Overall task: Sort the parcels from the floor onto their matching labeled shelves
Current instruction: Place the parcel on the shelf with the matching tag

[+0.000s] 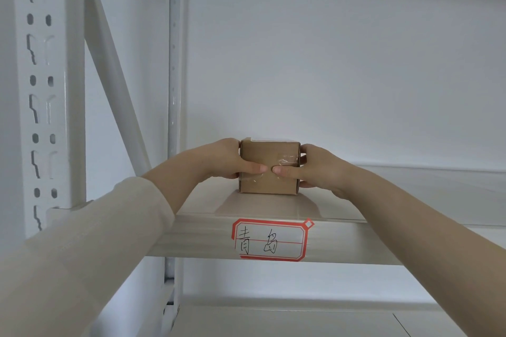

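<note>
A small brown cardboard parcel [269, 157] sealed with clear tape rests on the white shelf [410, 197], near its front left. My left hand [227, 159] grips the parcel's left side and my right hand [315, 167] grips its right side, both thumbs pressed on its front face. On the shelf's front edge, just below the parcel, sticks a red-bordered label [271, 239] with handwritten Chinese characters.
The white perforated upright [41, 90] and a diagonal brace [115, 68] stand at the left. A rear post [174, 63] rises beside the parcel. A lower shelf [301, 320] shows beneath. The white wall lies behind the shelf.
</note>
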`<state>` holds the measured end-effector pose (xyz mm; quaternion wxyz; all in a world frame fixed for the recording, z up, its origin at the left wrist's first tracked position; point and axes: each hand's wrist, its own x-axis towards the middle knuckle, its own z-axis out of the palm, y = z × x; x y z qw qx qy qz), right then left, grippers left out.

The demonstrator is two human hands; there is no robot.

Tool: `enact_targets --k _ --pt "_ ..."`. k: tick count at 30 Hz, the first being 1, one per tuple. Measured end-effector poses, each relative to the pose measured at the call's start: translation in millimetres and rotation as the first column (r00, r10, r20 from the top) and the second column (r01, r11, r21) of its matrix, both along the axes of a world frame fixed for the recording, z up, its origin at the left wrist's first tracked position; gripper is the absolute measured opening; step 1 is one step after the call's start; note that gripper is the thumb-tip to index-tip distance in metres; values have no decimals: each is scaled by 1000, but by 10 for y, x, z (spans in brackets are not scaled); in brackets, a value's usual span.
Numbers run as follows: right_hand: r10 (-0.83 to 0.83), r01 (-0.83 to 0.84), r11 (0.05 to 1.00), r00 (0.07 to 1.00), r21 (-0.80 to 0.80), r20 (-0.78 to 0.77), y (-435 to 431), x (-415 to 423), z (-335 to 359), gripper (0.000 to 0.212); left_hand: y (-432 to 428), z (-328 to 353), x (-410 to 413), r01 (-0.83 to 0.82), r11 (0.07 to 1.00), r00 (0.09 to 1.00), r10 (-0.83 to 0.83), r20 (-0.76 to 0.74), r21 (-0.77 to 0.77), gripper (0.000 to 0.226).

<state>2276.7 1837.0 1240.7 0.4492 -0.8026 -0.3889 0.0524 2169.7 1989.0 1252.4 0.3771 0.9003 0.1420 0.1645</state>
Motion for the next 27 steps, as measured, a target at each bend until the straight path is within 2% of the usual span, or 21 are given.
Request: enact_targets --k 4,6,8,18,23,27 --pt "-46 46 999 999 -14 9 -81 -51 -14 103 20 11 -69 -50 999 998 50 -42 4 77" --pt "-56 56 998 998 11 10 -151 -87 -7 106 46 22 -149 -101 995 995 100 -29 -15 101" --pt "-71 70 996 997 57 16 -232 -150 13 105 43 31 -254 -131 991 991 131 1 -36 112" --pt "-32 6 937 997 350 67 -661 -854 58 91 -567 18 -1040 -240 960 908 275 315 -147 85" --pt "98 -120 893 992 434 73 -954 -1342 -157 77 -1111 -173 -1522 -242 941 811 330 484 -237 61" --pt "262 -219 846 965 487 -22 -1146 -1717 -648 63 -1548 -613 -1894 -227 903 735 405 544 -366 46"
